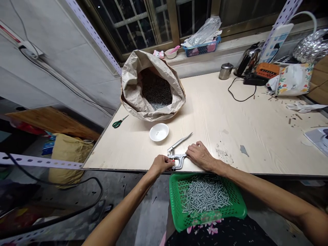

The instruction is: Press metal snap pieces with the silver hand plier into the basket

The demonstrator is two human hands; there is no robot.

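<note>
A small metal hand press (177, 154) with a long lever lies near the front edge of the pale wooden table (230, 116). My left hand (161, 164) is pinched closed at the press's jaw, holding something too small to make out. My right hand (200, 155) rests on the table with curled fingers pressing on the press's right side. A green plastic basket (176, 208) with many small silvery metal pieces sits on my lap below the table edge. A white bowl (159, 132) stands just behind the press.
An open paper sack (133, 85) full of small dark metal parts stands at the back left. Green-handled scissors (119, 122) lie beside it. A steel cup (226, 71), a kettle (248, 61) with a black cord, and bags occupy the back right.
</note>
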